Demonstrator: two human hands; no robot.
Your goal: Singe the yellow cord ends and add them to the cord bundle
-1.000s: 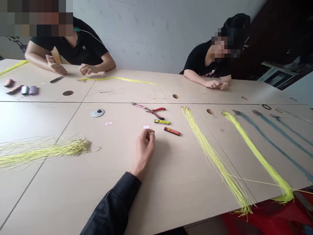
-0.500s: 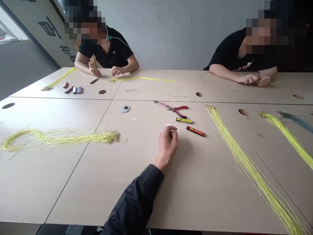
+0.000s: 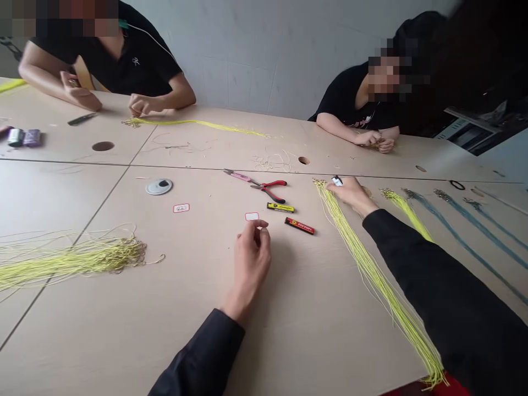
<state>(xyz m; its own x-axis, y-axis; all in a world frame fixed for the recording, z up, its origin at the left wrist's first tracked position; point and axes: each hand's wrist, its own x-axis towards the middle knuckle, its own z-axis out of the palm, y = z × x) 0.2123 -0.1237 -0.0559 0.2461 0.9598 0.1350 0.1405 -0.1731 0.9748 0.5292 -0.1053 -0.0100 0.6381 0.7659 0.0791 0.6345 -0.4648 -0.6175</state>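
My left hand [image 3: 252,253] rests near the middle of the table, its fingers curled and fingertips pinched. Whatever it may hold is too small or hidden to make out. Just beyond its fingertips lies a red-edged white label [image 3: 252,216]. Reaching in from the right, my right hand [image 3: 350,193] is closed around a lighter [image 3: 337,180], of which only the white and black end shows. That hand is over the knotted end of a long bundle of yellow cords [image 3: 363,250]. A yellow lighter [image 3: 280,207] and a red lighter [image 3: 299,226] lie between my hands.
Red-handled pliers [image 3: 274,190] and pink snips [image 3: 239,176] lie beyond the lighters. Another yellow cord bundle [image 3: 82,258] spreads at left, near a round silver lid [image 3: 159,187]. Blue cords [image 3: 474,242] lie at right. Two people work across the table [image 3: 185,341], which has round holes.
My right hand has come into view from the right with a lighter, at the top of the yellow cords. My left hand keeps its curled pose beside the label. The view has turned rightward.
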